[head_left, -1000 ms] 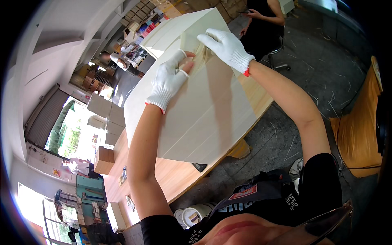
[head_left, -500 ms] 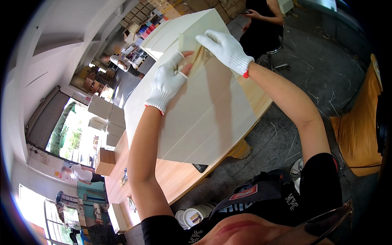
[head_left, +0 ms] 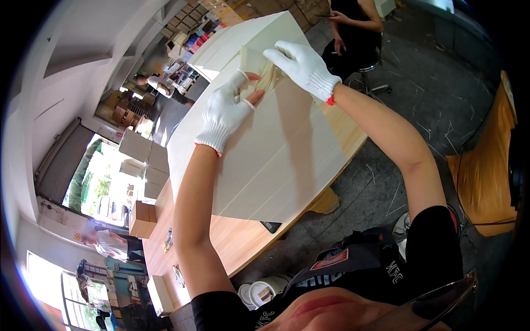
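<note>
A large stack of cream-white paper sheets point(head_left: 265, 176) lies across the table, with its far corner lifted and fanned into curved layers point(head_left: 269, 81). My right hand point(head_left: 302, 65), in a white knitted glove with a red cuff edge, is closed at the top of that lifted corner. On the near left side of the fanned layers is my left hand point(head_left: 226, 110), in a matching glove with bare thumb and fingertip showing. Its thumb and finger are apart, their tips against the sheet edges. My right forearm's shadow falls over the top sheet.
Behind the sheets stands another tall white stack point(head_left: 237, 41). The wooden table point(head_left: 237, 248) carries a brown box point(head_left: 142, 219) and a dark flat object point(head_left: 270, 227). A seated person point(head_left: 353, 38) is at the far right; two others stand left. Buckets point(head_left: 265, 289) sit below.
The fanned layers have spread and curved more, and my left thumb and finger have parted slightly. My right hand has barely moved. The seated person's lower hand has shifted.
</note>
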The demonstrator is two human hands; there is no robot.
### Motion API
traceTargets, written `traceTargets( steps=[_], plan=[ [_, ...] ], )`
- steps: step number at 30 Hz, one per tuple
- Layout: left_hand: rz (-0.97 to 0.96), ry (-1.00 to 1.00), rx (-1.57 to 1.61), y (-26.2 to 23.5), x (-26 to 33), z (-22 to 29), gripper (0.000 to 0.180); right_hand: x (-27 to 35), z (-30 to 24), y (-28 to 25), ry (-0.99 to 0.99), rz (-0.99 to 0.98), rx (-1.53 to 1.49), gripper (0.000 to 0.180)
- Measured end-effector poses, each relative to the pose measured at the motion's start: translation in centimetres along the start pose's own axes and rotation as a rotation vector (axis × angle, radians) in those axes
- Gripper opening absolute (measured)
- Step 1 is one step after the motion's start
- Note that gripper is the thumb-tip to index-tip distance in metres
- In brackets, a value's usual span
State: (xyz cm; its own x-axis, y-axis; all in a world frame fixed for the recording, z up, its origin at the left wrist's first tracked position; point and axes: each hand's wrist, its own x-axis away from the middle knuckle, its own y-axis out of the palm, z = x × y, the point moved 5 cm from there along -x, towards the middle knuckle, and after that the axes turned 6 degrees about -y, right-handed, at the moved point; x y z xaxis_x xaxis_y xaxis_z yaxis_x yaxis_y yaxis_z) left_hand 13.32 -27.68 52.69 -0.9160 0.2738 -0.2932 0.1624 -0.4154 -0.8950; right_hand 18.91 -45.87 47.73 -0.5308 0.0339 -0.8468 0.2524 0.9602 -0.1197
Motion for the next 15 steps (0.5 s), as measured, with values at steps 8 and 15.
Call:
traceTargets(
  steps=[8, 15],
  plan=[
    [0.187, 0.175, 0.081, -0.6, 0.7, 1.2, 0.030, -0.1, -0.4, 0.0, 0.097, -0.089, 0.015, 0.046],
    [0.014, 0.030, -0.045, -0.3, 0.1, 0.7, 0.029, -0.1, 0.0, -0.2, 0.034, 0.001, 0.017, 0.052]
  ],
)
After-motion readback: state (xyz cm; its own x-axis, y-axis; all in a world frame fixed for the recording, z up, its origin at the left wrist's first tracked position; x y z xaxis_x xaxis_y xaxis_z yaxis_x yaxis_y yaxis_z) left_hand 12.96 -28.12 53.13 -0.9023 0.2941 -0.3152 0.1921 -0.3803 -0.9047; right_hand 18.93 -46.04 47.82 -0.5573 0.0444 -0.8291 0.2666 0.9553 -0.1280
